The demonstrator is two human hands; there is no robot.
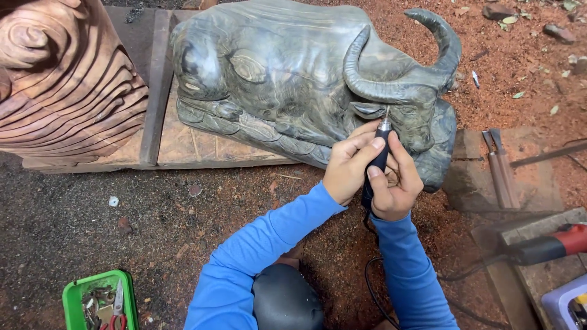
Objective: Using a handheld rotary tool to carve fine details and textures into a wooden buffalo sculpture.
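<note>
A corded rotary carving tool [380, 156] is being gripped by both hands: the left hand [350, 166] is closed around the upper barrel, thumb lying along it, and the right hand [396, 183] is wrapped around the lower body just beneath. The thin bit is being held against the head of a dark carved wooden buffalo [287, 79], just above the fingertips, near the eye and below the base of the curved horns [397, 67]. The buffalo is lying on a wooden pallet [183, 143], up and to the left of the left hand. The tool's black cord [370, 287] is being trailed down from below the right hand, between the blue sleeves [269, 244]. A dark knee [284, 299] is seen below the left forearm. Far left of the left hand, a reddish ribbed carving [61, 79] is standing beside the pallet. Right of the right hand, two chisels [500, 165] are lying on a wooden block, well apart from it. Lower right of it, a red-and-black power tool [550, 243] is resting on a plank. Far below and left of the left hand, a green tray [72, 293] of pliers and small bits is sitting on the ground. Red sawdust is covering the ground [501, 73] around the hands.
</note>
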